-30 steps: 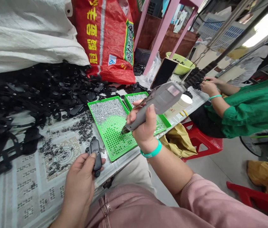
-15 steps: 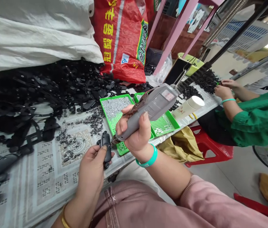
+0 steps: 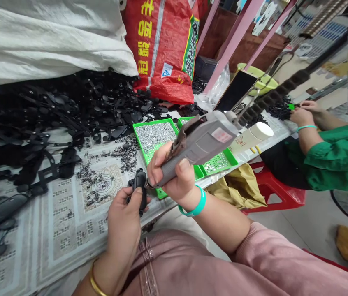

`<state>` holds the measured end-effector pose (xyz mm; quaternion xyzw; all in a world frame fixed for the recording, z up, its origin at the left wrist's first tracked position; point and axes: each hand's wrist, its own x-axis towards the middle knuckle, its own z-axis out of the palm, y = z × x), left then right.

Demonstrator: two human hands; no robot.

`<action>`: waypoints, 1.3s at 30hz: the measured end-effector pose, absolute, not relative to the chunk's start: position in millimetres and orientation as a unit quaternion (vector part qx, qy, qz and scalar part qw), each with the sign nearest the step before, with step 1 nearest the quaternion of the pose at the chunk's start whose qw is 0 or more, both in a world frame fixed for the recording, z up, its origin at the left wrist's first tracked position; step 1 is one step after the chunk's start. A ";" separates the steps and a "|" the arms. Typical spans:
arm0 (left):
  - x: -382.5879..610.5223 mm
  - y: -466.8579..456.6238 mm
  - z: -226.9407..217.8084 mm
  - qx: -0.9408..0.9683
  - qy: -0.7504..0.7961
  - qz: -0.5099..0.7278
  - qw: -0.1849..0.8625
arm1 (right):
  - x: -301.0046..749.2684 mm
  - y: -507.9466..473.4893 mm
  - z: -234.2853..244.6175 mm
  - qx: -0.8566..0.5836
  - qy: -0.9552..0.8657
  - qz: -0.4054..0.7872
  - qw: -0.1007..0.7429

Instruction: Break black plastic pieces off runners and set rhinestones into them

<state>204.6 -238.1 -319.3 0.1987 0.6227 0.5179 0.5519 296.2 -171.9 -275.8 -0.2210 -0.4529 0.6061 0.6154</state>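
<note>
Since the earlier frame, we are bringing the grey electric screwdriver [image 3: 201,142] off the green screw tray [image 3: 152,135] and over to the small black plastic part [image 3: 140,187]. Our right hand [image 3: 170,172] is clenching the tool's barrel, wrist bent, tip slanting down-left and meeting the part. Our left hand [image 3: 124,224] is grasping the part upright above the bench [image 3: 53,230] edge, thumb pressing its face. We are reading yellow Chinese characters on the red sack [image 3: 164,45]; the tool's pink label is illegible.
</note>
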 end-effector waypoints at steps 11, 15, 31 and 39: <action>203.0 -235.1 -319.8 0.154 0.577 0.541 0.592 | 294.2 -183.4 -279.2 -0.209 -0.510 0.596 0.584; 199.1 -234.5 -318.1 0.138 0.585 0.522 0.605 | 299.4 -179.9 -262.4 -0.172 -0.513 0.576 0.613; 189.9 -234.5 -296.6 0.161 0.518 0.445 0.712 | 312.5 -159.0 -275.2 -0.197 -0.472 0.521 0.683; 189.4 -237.1 -295.5 0.124 0.583 0.431 0.677 | 325.1 -121.9 -275.1 -0.315 -0.489 0.437 0.686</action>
